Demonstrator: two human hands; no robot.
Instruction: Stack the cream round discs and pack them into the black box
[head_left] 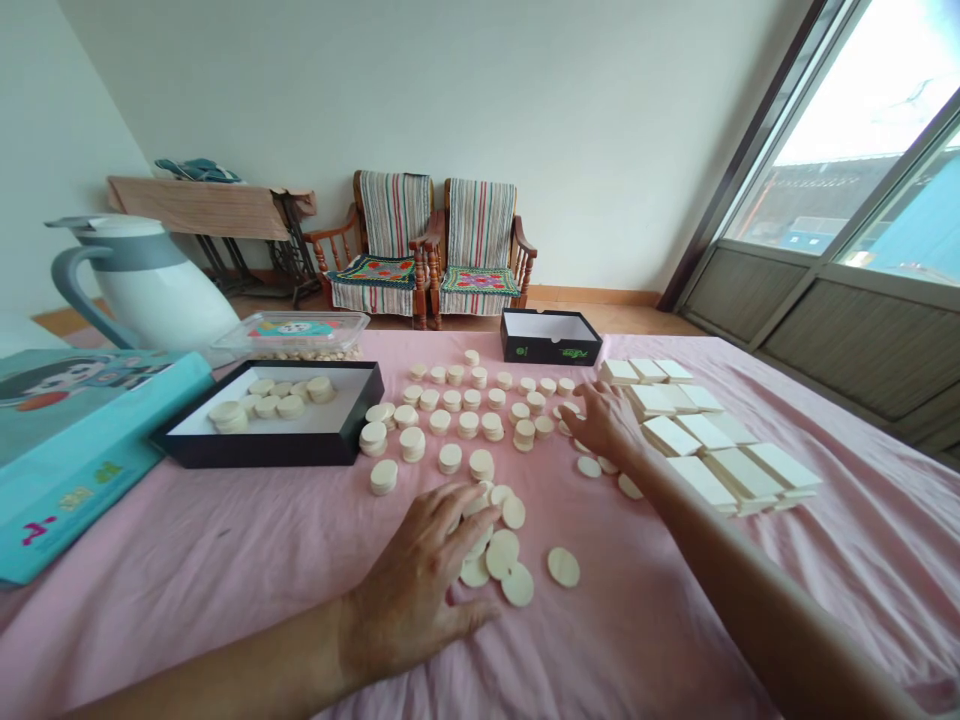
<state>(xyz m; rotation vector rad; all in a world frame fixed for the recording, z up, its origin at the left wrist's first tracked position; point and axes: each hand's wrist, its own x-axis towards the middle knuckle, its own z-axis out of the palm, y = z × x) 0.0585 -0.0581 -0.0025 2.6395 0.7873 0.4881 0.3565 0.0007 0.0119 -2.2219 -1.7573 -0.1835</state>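
The left hand (424,575) lies palm down over a loose heap of pale discs (502,553), with the thumb set well apart from the fingers. Nothing is seen pinched between them, so the grip is judged released; the spread lets the fingers cover several discs at once. The right hand (606,418) extends farther across the table, its fingertips among the discs at the right end of the rows. Whether it grasps one cannot be determined, as the hand itself hides the contact.

Short disc stacks (469,424) stand upright in uneven rows on the pink cloth (285,560). Gaps separate many of them, presumably so that one can be handled without upsetting its neighbour; the flat faces appear to give stable seating. A single disc (563,567) lies flat, apart from the heap on its right side.

At left, a black tray (262,455) contains further stacks, its low walls likely checking any slide. A smaller black tray (551,350) sits at the far edge. Rectangular pieces (720,430) are piled in rows outside the right forearm, where they seem well separated from the round ones. A turquoise box (90,480), a white jug (161,290) and a clear container (296,335) occupy the left side, outside the reach of both hands as presently placed
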